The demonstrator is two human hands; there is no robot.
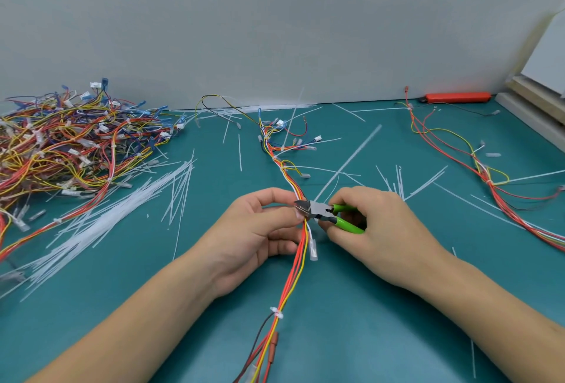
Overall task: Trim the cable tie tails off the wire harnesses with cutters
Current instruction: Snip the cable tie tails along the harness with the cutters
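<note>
At the left edge of the frame lies one big tangled heap of wire harnesses (70,144), and below and right of it a loose drift of cut white tie tails (101,223), too many to count. One harness (298,248) runs down the middle, its long axis going from the upper centre towards the bottom edge, slightly slanted. Another harness (477,168) sprawls at the right. One orange-red tool (457,97) lies at the upper right against the wall.

The surface is a teal mat (382,306); behind it stands a plain pale grey wall (275,24).

The left hand (253,235) pinches the middle harness between thumb and curled fingers. The right hand (376,229) grips one pair of green-handled cutters (324,213), which lie roughly crosswise, tips pointing left at the wires just beside the left thumb. How far the blades stand apart is unclear.
</note>
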